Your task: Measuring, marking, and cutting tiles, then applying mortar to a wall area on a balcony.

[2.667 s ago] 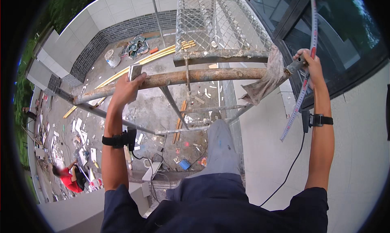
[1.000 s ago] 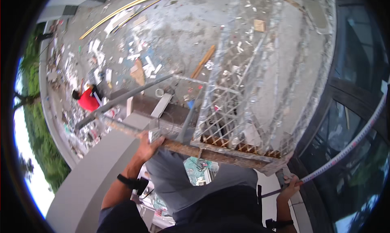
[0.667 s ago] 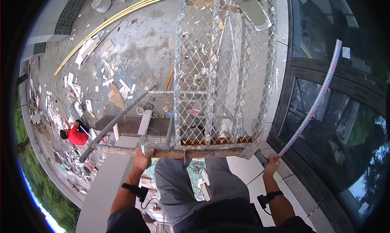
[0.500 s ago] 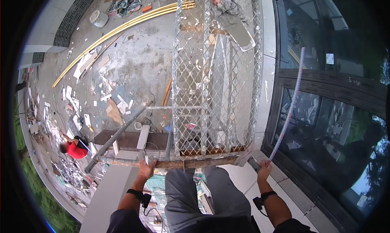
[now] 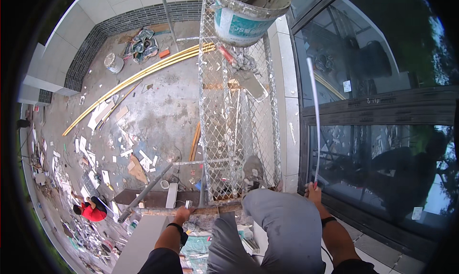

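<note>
Now tilted upright, long white thin rod (image 5: 314, 121) pinched in right hand (image 5: 313, 193), left hand (image 5: 182, 214) fingers clenched round rusty scaffold pipe (image 5: 191, 210) for balance.

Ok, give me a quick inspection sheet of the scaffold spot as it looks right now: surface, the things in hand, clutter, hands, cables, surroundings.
Surface: wire-mesh scaffold platform, a shoe planted on it, high above the ground.
Job's things: rusty scaffold pole along the near edge; long white strip standing up beside the dark glass wall.
Clutter: mortar-filled bucket and a trowel on the mesh.
Hands: left hand grips the pole; right hand holds the strip's lower end.
Cables: nothing seen.
Surroundings: littered concrete yard below with yellow pipes and tile scraps; a person in red down there.
</note>
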Action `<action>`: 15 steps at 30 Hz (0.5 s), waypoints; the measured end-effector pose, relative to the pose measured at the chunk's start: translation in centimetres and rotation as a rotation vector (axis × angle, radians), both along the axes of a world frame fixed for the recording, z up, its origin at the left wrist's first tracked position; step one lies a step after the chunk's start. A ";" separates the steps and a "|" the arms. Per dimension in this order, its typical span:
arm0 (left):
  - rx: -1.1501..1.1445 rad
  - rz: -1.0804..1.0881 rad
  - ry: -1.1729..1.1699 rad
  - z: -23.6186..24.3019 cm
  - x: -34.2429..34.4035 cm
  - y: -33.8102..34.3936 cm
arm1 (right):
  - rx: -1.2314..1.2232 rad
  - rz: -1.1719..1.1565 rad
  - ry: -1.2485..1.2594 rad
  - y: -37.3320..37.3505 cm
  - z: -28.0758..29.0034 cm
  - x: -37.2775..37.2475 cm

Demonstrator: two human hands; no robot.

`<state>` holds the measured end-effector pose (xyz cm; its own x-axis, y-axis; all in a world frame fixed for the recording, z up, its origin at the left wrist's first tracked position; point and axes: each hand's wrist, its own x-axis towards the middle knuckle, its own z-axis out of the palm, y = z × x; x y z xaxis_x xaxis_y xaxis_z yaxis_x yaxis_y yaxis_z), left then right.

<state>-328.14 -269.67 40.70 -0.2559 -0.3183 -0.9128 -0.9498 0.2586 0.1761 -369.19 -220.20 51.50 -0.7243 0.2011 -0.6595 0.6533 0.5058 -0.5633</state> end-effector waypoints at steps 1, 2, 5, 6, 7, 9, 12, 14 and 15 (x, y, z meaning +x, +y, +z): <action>-0.033 -0.042 -0.003 0.3 1.4 0.0 | -0.011 0.006 0.001 -2.2 2.4 -1.8; -0.064 -0.082 -0.005 0.5 2.1 -0.2 | -0.022 0.038 0.014 -4.2 4.4 -3.6; -0.014 -0.133 0.003 1.4 -0.2 -1.7 | -0.059 0.088 0.062 -7.0 6.7 -9.7; 0.016 -0.078 -0.103 1.2 -1.2 -2.1 | -0.099 0.123 0.079 -8.0 7.0 -11.8; -0.008 -0.115 -0.048 1.6 -1.7 -2.0 | -0.101 0.124 0.083 -9.0 7.3 -13.5; 0.045 -0.066 -0.030 2.0 -4.6 -0.8 | -0.072 0.170 0.071 -9.5 8.7 -17.1; 0.138 0.014 -0.031 1.9 -6.1 -0.9 | -0.137 0.255 0.095 -12.6 8.8 -23.1; -0.085 -0.441 -0.065 2.2 1.3 -5.1 | -0.315 0.305 0.052 -19.2 7.5 -27.3; -0.059 -0.563 -0.045 2.6 0.0 -6.0 | -0.318 0.307 0.084 -19.2 7.8 -30.5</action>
